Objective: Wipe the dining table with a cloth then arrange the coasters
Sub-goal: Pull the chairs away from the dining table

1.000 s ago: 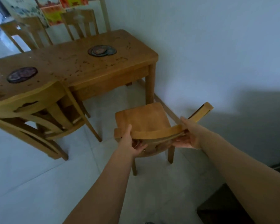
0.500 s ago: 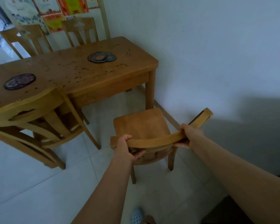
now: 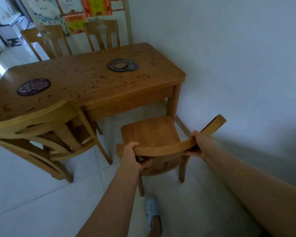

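Coasters (image 3: 122,65) well beyond left hand (image 3: 131,155), right hand (image 3: 200,142), fingers (image 3: 133,145) tight around chair back (image 3: 162,148).

Varnished wood with a soft sheen: the dining table (image 3: 96,82), its smooth top speckled with dried stains, and a chair (image 3: 150,132) of matching timber, on pale glossy floor tiles (image 3: 32,194) by a matt painted wall (image 3: 229,48)

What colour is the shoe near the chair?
The shoe is pale bluish white, with round holes; head view.
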Motion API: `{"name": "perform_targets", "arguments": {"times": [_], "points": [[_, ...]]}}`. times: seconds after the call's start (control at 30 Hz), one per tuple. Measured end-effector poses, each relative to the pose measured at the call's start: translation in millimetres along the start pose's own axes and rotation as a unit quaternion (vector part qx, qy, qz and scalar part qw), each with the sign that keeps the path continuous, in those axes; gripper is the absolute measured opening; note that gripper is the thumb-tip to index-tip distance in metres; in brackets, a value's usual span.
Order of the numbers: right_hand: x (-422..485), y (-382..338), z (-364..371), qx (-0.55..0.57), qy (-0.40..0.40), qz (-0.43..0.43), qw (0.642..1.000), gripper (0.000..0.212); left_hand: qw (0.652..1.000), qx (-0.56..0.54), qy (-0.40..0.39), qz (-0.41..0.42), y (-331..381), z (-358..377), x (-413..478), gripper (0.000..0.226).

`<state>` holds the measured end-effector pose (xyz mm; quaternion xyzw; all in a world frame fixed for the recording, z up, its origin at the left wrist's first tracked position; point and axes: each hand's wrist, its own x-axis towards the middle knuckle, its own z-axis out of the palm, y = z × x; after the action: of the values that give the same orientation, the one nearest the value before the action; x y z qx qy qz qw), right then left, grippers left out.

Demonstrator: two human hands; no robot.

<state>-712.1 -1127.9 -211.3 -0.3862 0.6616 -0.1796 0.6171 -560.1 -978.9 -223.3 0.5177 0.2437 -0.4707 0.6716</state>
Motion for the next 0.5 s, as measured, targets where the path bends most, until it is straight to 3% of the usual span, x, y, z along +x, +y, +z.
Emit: {"name": "perform_targets", "arguments": {"times": [0.5], "points": [[80.6, -112.2, 72.8, -0.008, 0.007, -0.010, 1.000, 0.021, 1.000, -0.009, 0.015, 0.004, 89.0, 85.2, 84.8, 0.055]]}}
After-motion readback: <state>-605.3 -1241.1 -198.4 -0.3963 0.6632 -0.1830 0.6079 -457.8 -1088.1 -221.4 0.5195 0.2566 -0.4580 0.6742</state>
